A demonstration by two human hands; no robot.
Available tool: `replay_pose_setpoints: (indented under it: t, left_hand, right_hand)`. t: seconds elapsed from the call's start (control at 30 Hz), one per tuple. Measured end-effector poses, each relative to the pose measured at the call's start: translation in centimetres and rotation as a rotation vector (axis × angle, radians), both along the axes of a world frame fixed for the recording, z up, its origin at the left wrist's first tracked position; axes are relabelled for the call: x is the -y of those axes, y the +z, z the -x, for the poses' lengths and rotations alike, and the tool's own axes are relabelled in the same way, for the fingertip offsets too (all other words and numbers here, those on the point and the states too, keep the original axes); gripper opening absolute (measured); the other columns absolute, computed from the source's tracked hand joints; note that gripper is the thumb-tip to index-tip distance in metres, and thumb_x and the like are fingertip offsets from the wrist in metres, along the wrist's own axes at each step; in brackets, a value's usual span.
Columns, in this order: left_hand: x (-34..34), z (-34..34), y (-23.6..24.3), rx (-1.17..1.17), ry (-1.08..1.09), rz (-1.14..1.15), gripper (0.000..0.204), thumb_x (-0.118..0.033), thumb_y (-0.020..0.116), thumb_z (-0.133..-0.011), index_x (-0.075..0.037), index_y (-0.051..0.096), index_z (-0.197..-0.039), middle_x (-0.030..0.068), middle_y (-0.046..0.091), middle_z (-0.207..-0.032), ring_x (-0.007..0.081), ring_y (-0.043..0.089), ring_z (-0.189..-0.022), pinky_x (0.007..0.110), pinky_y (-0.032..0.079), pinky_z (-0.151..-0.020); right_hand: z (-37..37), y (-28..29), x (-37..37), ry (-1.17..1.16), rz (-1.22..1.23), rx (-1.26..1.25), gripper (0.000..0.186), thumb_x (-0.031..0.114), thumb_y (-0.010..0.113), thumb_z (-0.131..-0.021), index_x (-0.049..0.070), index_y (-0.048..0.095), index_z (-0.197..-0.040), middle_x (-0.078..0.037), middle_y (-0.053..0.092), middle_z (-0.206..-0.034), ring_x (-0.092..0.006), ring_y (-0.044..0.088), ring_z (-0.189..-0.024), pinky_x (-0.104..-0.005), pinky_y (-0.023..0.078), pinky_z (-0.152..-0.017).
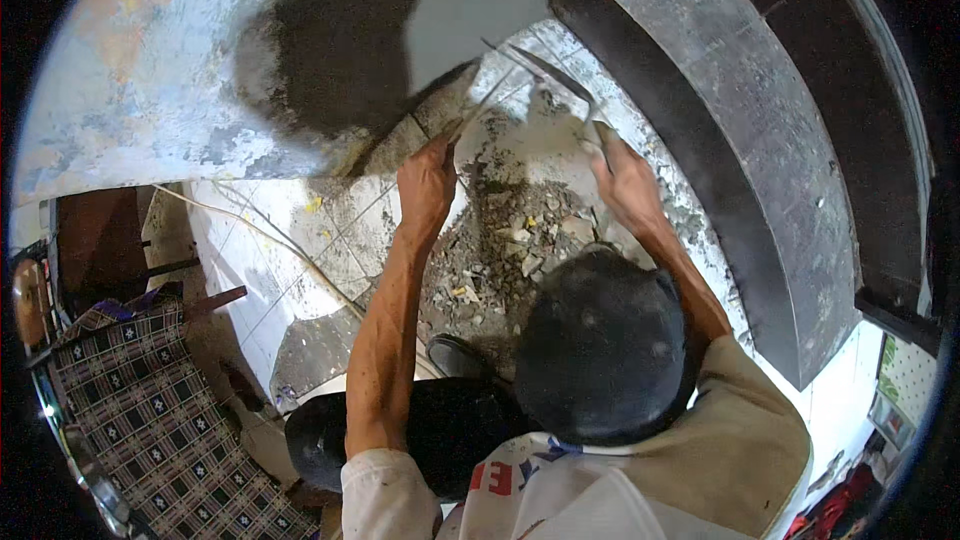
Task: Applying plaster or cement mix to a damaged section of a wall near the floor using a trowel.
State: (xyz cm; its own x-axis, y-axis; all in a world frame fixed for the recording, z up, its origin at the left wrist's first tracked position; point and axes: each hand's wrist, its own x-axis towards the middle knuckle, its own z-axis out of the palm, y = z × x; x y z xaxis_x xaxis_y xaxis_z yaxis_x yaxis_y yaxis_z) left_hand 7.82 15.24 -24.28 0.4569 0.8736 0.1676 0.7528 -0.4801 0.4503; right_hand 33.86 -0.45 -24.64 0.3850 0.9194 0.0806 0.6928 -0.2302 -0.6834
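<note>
My right hand is closed round the handle of a trowel. Its thin dark blade, seen nearly edge-on, points up and left toward the wall's foot. Closed as well, my left hand grips a slim hand tool, blurred, its kind unclear; its tip comes close to the trowel blade. Below and beyond the hands, grey wet-looking mortar lies on the tiled floor. Broken rubble is heaped between my forearms. Straight ahead, the wall has a smooth grey plastered area, with a dark patch left of it.
A dark curved ledge runs along the right. A pale cable crosses the white tiles at left. Checked cloth hangs at lower left. My dark shoe stands beside the rubble. Peeling paint covers the wall's left part.
</note>
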Motion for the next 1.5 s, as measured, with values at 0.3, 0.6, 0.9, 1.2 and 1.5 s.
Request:
replay_pose_setpoints:
  t: [0.3, 0.6, 0.9, 1.2, 1.5]
  left_hand:
    - [1.3, -2.6, 0.6, 0.490, 0.072, 0.314, 0.042, -0.032, 0.066, -0.101, 0.006, 0.065, -0.120, 0.0214, 0.070, -0.092, 0.0291, 0.066, -0.083, 0.043, 0.050, -0.075]
    - [0.5, -3.7, 2.1, 0.830, 0.182, 0.711, 0.039, -0.028, 0.069, -0.102, 0.004, 0.066, -0.124, 0.0092, 0.070, -0.109, 0.0177, 0.065, -0.096, 0.034, 0.054, -0.083]
    - [1.0, -3.6, 1.7, 0.547, 0.147, 0.648, 0.034, -0.027, 0.062, -0.099, 0.003, 0.070, -0.113, 0.0088, 0.071, -0.096, 0.0184, 0.062, -0.084, 0.036, 0.051, -0.076]
    - [-0.7, -3.1, 4.1, 1.109, 0.488, 0.699, 0.047, -0.029, 0.079, -0.096, 0.003, 0.067, -0.128, 0.0107, 0.071, -0.111, 0.0185, 0.068, -0.094, 0.036, 0.061, -0.081]
    - [-1.3, -1.9, 2.6, 1.413, 0.352, 0.892, 0.048, -0.033, 0.072, -0.101, 0.002, 0.063, -0.133, 0.0060, 0.068, -0.102, 0.0112, 0.058, -0.073, 0.031, 0.051, -0.061]
  right_hand:
    - [-0.8, -0.3, 0.1, -0.030, 0.121, -0.096, 0.049, 0.023, 0.052, -0.105, 0.005, 0.046, -0.151, -0.029, 0.067, -0.129, -0.0424, 0.072, -0.104, -0.0517, 0.059, -0.090]
    - [-0.4, -1.0, 2.3, -0.044, -0.304, 0.186, 0.041, 0.024, 0.056, -0.106, 0.006, 0.052, -0.143, -0.016, 0.067, -0.087, -0.0238, 0.071, -0.065, -0.0392, 0.061, -0.055]
    - [-1.0, -3.3, 1.1, 0.200, -0.310, 0.283, 0.044, 0.035, 0.052, -0.108, 0.010, 0.052, -0.144, -0.027, 0.071, -0.112, -0.0281, 0.074, -0.063, -0.0393, 0.056, -0.043]
    - [-0.5, -7.0, 0.5, 0.018, -0.176, -0.151, 0.046, 0.027, 0.043, -0.113, 0.005, 0.042, -0.153, -0.016, 0.070, -0.100, -0.0169, 0.065, -0.062, -0.0332, 0.049, -0.038]
    - [-0.1, -5.1, 1.2, -0.160, -0.035, -0.268, 0.050, 0.038, 0.044, -0.111, 0.004, 0.046, -0.148, -0.020, 0.069, -0.091, -0.0310, 0.071, -0.076, -0.0462, 0.060, -0.069]
